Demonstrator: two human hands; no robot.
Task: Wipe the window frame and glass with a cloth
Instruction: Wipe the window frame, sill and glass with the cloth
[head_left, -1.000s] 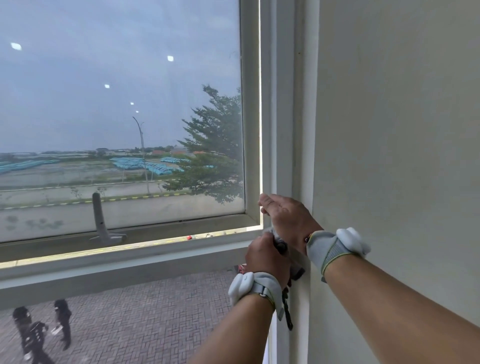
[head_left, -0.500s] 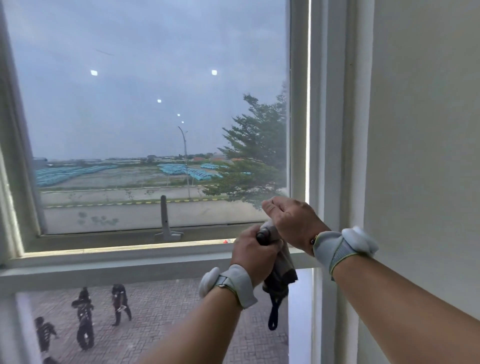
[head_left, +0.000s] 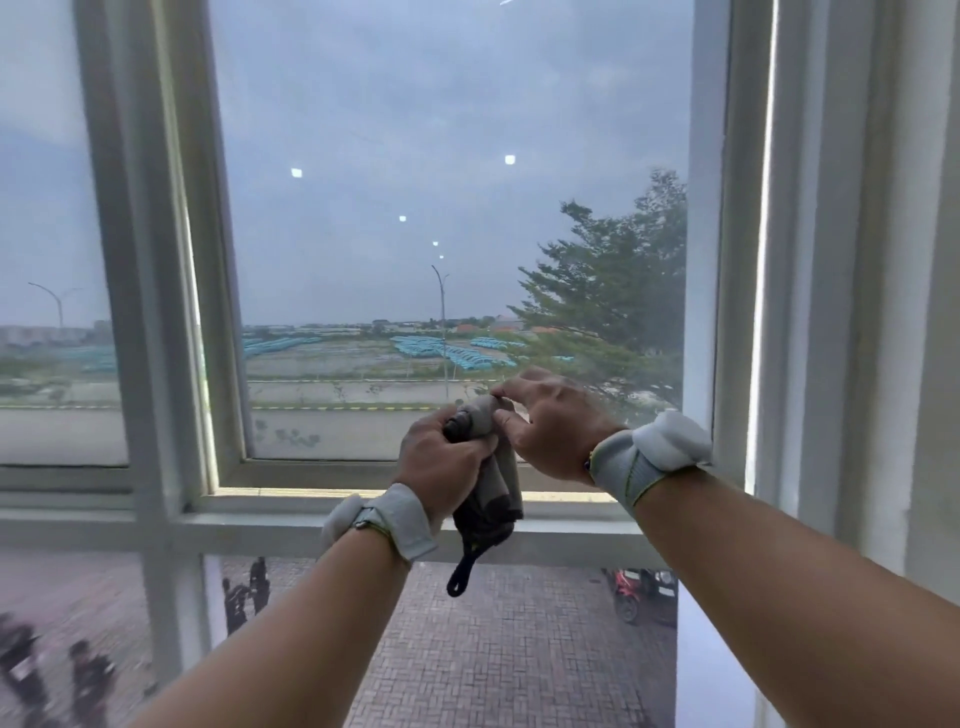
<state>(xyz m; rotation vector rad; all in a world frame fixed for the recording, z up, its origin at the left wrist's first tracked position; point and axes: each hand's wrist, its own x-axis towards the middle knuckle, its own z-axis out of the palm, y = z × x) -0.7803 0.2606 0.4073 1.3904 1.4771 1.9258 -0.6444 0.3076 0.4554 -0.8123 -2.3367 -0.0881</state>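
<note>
The cloth (head_left: 491, 467) looks soft and matt — grey woven fabric with a darker edge. The window frame (head_left: 701, 260) is smooth, white-painted, faintly glossy. The glass (head_left: 415, 130) is slick and reflective — light spots show.

White window frame (head_left: 291, 522), horizontal rail across middle; nothing rests on it; glass (head_left: 441, 130) above.

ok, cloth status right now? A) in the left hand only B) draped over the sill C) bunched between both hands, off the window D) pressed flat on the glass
C: the cloth is bunched up, gripped in the left hand and pinched at its top by the right hand, held in front of the glass rather than pressed on it, with a dark loop hanging below.
</note>
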